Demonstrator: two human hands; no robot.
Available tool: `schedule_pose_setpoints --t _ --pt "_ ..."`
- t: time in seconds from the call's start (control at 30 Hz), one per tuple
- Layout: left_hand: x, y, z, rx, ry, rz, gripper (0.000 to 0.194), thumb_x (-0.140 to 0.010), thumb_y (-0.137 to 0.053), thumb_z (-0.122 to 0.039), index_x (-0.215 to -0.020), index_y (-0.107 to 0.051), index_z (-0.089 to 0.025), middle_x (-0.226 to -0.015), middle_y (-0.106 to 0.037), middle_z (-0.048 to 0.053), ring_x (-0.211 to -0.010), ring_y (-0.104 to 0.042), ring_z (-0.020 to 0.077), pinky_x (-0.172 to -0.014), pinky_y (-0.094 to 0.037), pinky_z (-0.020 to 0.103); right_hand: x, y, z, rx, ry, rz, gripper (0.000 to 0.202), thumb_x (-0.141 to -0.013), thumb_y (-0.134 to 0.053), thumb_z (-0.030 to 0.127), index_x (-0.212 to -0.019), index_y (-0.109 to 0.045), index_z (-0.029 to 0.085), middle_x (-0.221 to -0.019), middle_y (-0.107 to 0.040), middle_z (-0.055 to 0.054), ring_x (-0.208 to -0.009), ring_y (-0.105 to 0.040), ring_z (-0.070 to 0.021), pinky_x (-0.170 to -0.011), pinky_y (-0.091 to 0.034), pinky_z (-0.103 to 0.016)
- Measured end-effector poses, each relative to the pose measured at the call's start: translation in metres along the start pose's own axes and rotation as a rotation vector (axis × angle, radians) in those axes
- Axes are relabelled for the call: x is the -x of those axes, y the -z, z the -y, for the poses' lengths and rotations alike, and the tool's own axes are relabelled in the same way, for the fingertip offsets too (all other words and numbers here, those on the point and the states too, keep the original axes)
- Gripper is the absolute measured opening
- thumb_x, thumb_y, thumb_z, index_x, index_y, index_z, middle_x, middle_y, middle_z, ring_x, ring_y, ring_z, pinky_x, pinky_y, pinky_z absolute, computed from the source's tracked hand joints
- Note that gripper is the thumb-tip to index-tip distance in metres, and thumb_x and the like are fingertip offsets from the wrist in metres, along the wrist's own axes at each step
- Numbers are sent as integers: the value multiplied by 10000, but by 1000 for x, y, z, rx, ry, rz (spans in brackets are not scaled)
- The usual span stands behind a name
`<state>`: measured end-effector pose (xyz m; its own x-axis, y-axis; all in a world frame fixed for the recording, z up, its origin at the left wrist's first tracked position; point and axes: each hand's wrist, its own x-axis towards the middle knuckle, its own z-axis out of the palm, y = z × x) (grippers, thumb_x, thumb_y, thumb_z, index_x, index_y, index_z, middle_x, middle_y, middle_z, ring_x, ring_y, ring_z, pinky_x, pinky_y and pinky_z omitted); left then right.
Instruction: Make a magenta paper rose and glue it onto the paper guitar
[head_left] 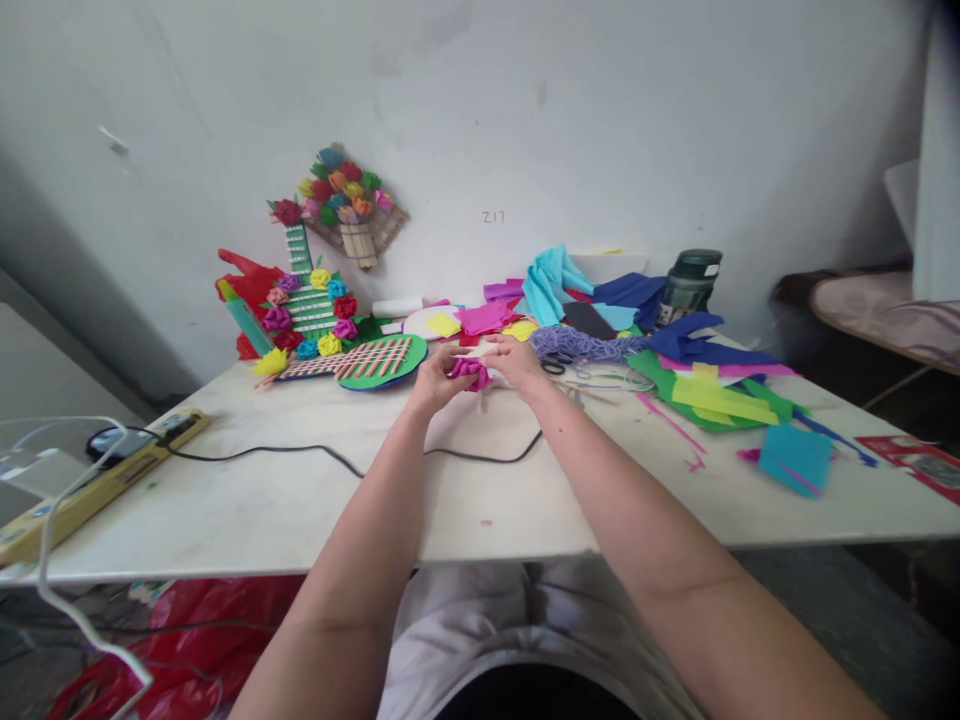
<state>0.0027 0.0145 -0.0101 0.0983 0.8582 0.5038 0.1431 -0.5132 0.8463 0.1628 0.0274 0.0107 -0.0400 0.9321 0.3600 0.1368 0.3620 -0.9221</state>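
A crumpled magenta paper piece [471,374] is between my two hands above the middle of the white table [480,500]. My left hand [437,377] has its fingers closed on its left side. From the right, my right hand [514,362] reaches over to it with bent fingers; a small white piece shows between the fingertips, and its exact shape is too small to tell. Just left of my hands lies a green oval board [386,362] with a lattice of pinkish sticks. Purple yarn [589,345] and black scissors [553,364] are to the right.
A black cable [285,450] crosses the table to a power strip [97,485] at the left edge. Flower crafts [311,300] stand at the back left. Coloured paper [712,395] spreads over the right side, with a dark bottle [686,285] behind.
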Motion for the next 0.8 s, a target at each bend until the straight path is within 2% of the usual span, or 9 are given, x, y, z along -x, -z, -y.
schedule_pose_setpoints --t 0.37,0.6,0.7,0.8 --pt "0 1 0 -16 -7 8 517 -553 -817 -296 -1009 -622 -152 -667 -642 1 -643 -632 158 -649 -550 311 2 3 4 85 35 52 50 -590 -650 156 -541 -647 163 -1190 -625 -79 -1079 -584 -232 -985 -391 -358" --pt "-1 1 0 -47 -12 0 426 -548 -805 -261 -926 -648 -145 -739 -657 23 -681 -625 161 -661 -542 309 1 1 2 118 64 45 65 -589 -659 169 -529 -633 169 -1128 -633 -65 -1068 -577 -228 -979 -390 -360" --pt "-1 2 2 -51 -29 -2 375 -567 -801 -275 -891 -656 -151 -770 -665 31 -700 -627 165 -664 -541 304 0 3 4 141 98 40 85 -602 -645 184 -521 -628 169 -1044 -651 -51 -1041 -579 -220 -963 -390 -343" --pt "-1 2 4 -56 -46 -2 356 -580 -797 -282 -882 -660 -153 -767 -665 26 -689 -622 155 -652 -538 290 -1 6 4 135 94 29 149 -625 -611 223 -492 -576 166 -853 -654 -32 -910 -591 -198 -861 -430 -324"
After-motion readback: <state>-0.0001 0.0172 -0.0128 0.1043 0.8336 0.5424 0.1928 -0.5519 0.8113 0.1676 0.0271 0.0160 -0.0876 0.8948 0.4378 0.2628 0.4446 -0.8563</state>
